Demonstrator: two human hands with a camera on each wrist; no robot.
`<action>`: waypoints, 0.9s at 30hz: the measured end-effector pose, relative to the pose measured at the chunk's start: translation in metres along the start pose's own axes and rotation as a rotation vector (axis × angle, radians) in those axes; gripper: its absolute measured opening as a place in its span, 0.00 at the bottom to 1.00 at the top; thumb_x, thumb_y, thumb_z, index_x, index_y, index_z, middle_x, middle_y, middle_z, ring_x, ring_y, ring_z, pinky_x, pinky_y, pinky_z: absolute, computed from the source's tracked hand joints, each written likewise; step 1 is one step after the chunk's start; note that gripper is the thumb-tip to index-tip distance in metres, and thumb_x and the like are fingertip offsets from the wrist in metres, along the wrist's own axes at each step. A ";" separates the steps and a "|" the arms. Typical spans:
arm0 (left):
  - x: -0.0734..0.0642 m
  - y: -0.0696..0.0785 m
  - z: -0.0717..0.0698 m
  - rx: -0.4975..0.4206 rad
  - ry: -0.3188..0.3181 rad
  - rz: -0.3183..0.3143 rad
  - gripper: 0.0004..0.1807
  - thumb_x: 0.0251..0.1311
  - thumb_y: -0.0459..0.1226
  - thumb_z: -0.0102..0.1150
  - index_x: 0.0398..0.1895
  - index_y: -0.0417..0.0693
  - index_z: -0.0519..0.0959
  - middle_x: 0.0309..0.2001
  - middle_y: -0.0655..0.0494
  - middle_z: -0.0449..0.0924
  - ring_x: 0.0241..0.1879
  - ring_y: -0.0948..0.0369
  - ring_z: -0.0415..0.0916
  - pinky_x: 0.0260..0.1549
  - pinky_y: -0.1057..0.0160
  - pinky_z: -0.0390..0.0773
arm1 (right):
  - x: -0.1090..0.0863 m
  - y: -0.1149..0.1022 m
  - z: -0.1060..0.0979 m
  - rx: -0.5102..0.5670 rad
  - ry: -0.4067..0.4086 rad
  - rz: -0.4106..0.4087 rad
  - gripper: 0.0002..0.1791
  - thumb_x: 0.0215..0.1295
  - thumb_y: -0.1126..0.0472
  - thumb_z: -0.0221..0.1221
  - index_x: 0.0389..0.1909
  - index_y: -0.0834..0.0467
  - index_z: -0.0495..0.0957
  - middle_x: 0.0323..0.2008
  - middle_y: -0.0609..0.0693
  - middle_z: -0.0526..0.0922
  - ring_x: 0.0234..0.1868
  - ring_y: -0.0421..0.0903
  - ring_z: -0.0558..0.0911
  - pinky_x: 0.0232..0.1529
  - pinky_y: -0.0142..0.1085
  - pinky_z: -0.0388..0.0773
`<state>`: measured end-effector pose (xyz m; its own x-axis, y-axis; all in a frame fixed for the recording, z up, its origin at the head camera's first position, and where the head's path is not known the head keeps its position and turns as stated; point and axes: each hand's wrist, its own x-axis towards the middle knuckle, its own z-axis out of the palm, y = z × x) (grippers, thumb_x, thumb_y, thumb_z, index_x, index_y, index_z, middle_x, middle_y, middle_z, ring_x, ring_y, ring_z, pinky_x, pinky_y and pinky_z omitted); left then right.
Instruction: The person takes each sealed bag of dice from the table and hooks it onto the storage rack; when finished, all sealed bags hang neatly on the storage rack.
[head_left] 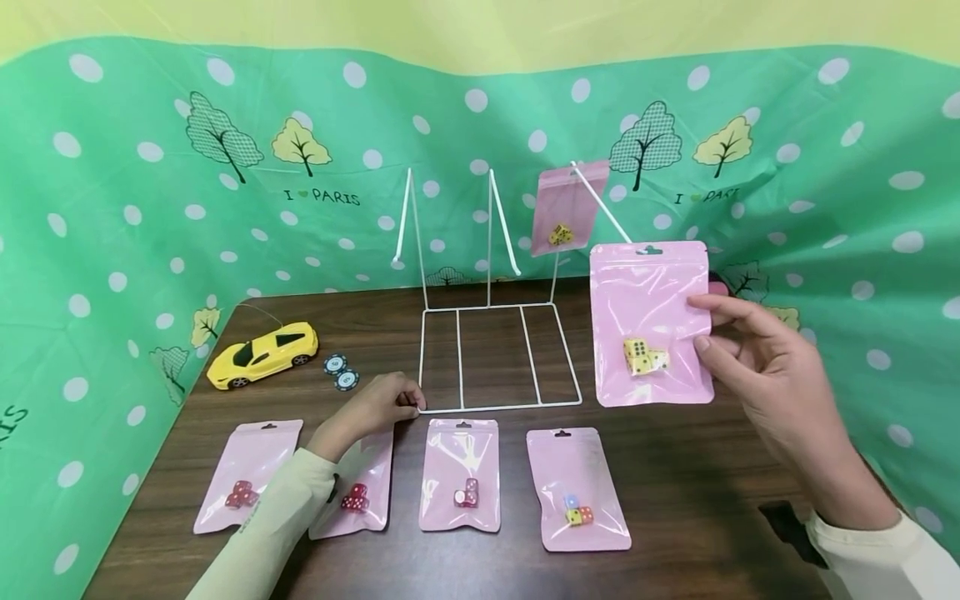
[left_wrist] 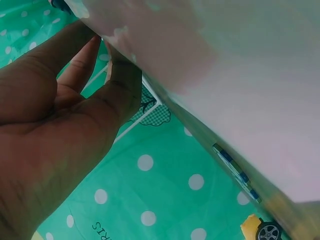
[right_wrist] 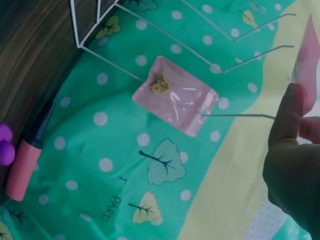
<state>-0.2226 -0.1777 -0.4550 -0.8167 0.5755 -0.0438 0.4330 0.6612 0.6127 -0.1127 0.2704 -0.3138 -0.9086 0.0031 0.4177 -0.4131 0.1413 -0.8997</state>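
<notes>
My right hand (head_left: 780, 375) pinches the right edge of a pink zip pouch (head_left: 648, 300) with yellow dice (head_left: 641, 358) inside. The pouch is upright, its hang hole close to the front tip of the rack's right hook. Farther back on that same hook hangs another pink pouch (right_wrist: 187, 97), also with yellow dice (right_wrist: 159, 85). My left hand (head_left: 382, 404) grips the front left corner of the white wire rack (head_left: 498, 408) with thumb and fingers. Beneath the left forearm lies a pouch with red dice (head_left: 355, 498), partly covered. The rack's left and middle hooks hold nothing.
In the front row lie more pink pouches: one with red dice (head_left: 273, 446), one with translucent dice (head_left: 461, 450), one with mixed-colour dice (head_left: 566, 458). A yellow toy car (head_left: 262, 354) and two poker chips (head_left: 346, 380) sit left. A pink-handled tool (right_wrist: 25, 170) lies behind right.
</notes>
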 end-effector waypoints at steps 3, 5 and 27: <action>0.000 0.001 0.000 -0.001 0.002 -0.001 0.06 0.64 0.23 0.69 0.34 0.41 0.86 0.33 0.54 0.82 0.35 0.63 0.79 0.37 0.63 0.82 | 0.002 0.005 0.000 -0.030 0.000 0.027 0.26 0.73 0.79 0.60 0.69 0.61 0.80 0.52 0.53 0.79 0.38 0.42 0.83 0.30 0.24 0.81; 0.001 0.001 0.000 -0.001 0.005 -0.006 0.06 0.65 0.23 0.69 0.34 0.41 0.86 0.34 0.54 0.82 0.35 0.63 0.79 0.37 0.63 0.82 | 0.004 0.008 0.000 -0.071 0.003 0.039 0.26 0.74 0.78 0.60 0.69 0.59 0.80 0.51 0.52 0.78 0.36 0.42 0.81 0.29 0.24 0.78; -0.001 -0.001 0.000 0.013 0.006 0.013 0.06 0.63 0.23 0.69 0.34 0.41 0.86 0.33 0.55 0.82 0.34 0.63 0.79 0.37 0.64 0.81 | 0.059 0.035 0.026 -0.418 0.068 0.044 0.24 0.77 0.68 0.63 0.71 0.61 0.80 0.46 0.48 0.78 0.27 0.35 0.72 0.20 0.27 0.62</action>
<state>-0.2228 -0.1792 -0.4554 -0.8133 0.5810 -0.0307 0.4486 0.6599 0.6027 -0.1820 0.2501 -0.3236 -0.9128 0.0816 0.4003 -0.3008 0.5287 -0.7937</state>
